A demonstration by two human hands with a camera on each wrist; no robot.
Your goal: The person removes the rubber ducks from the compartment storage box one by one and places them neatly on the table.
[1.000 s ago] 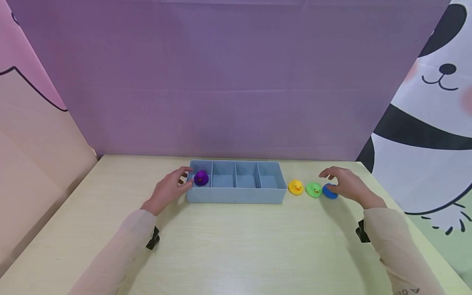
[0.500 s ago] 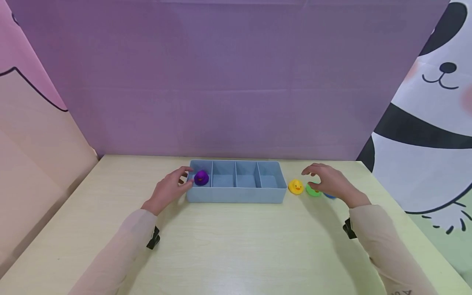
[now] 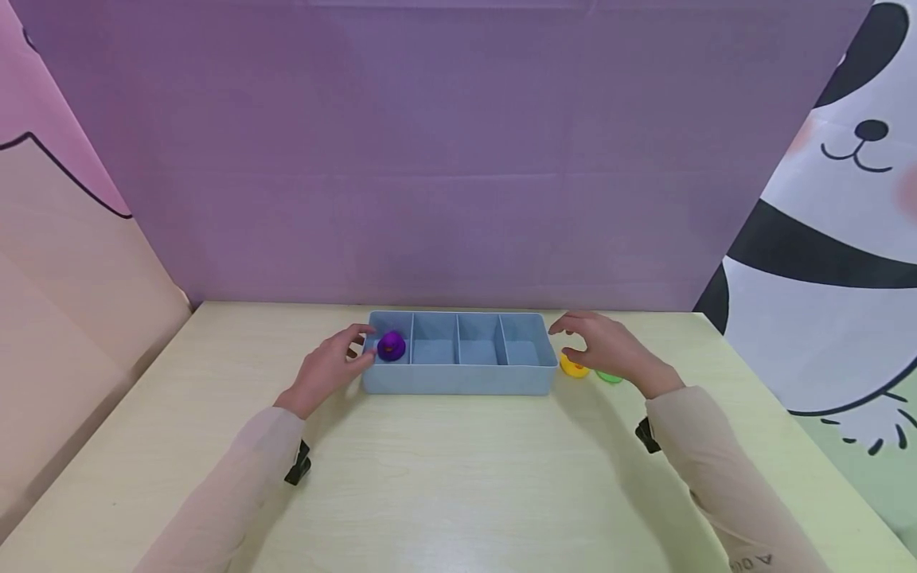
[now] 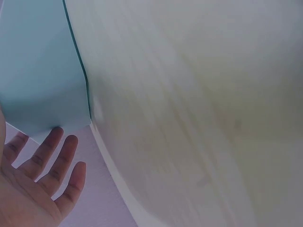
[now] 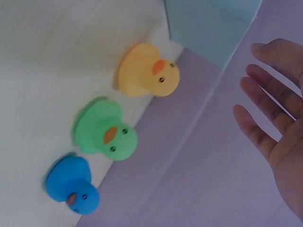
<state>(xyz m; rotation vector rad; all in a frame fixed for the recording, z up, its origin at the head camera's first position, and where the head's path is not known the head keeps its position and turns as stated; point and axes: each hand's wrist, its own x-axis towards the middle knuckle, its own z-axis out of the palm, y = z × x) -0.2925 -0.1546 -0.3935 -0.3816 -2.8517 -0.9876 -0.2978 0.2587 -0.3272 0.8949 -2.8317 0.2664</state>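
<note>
A grey-blue box point(image 3: 458, 380) with several compartments in a row sits near the back of the table. Its leftmost compartment contains a purple rubber duck point(image 3: 391, 346). My left hand point(image 3: 325, 370) is at the box's left end, thumb and fingers apart at its rim; whether they press on it I cannot tell. Beside the right end hovers my right hand point(image 3: 609, 346), fingers loosely bent and holding nothing. It partly covers a yellow duck point(image 3: 573, 367) and a green duck point(image 3: 609, 377). A blue duck point(image 5: 71, 182), hidden in the head view, shows in the right wrist view.
The pale wooden table point(image 3: 458, 477) extends in front of the box. Behind it rises a purple backdrop point(image 3: 458, 159), close to the box's back side. A panda print point(image 3: 845, 239) covers the right-hand wall.
My right hand has moved left, from over the blue duck past the green one to the yellow duck beside the box. The left hand, box and ducks have stayed put.
</note>
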